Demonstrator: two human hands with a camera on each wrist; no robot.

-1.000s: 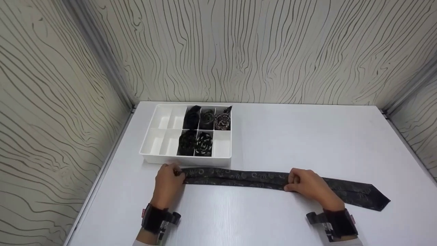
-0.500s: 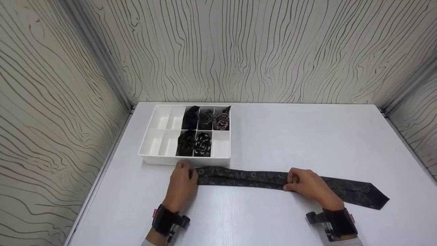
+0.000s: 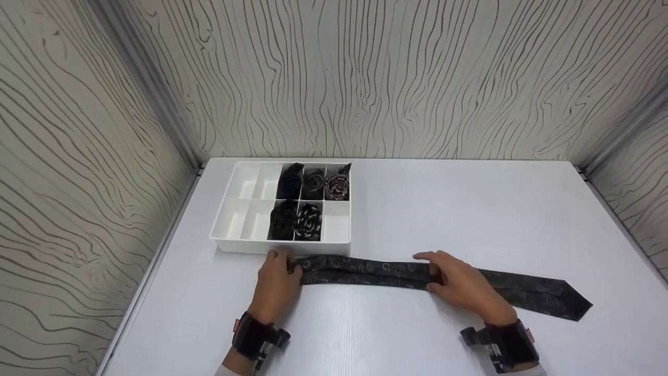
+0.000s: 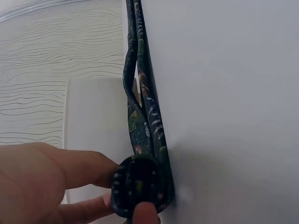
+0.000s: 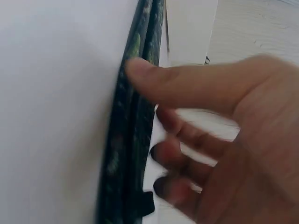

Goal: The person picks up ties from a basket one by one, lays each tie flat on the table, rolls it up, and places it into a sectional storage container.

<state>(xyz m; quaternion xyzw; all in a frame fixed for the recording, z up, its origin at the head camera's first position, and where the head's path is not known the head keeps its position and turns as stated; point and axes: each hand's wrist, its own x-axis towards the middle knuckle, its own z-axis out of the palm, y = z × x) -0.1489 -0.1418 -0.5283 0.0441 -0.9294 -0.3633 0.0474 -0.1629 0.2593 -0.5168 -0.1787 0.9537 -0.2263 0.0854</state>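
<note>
A dark patterned necktie lies lengthwise across the white table, its folded layers side by side and its pointed wide end at the right. At its left end my left hand holds a small coil of the tie. In the left wrist view, thumb and fingers pinch this rolled end. My right hand is over the tie's middle with its index finger lifted and straightened. In the right wrist view the thumb reaches over the tie, and the blurred fingers are spread apart from it on the far side.
Just behind the tie's left part stands a white divided box. Several of its compartments hold rolled dark neckties; others show bare white bottoms. Patterned panels wall in the table at the back and sides.
My left hand has moved right with the coiled end, so the flat stretch of tie is shorter. My right hand has loosened its pinch, lifted its index finger and shifted slightly left.
</note>
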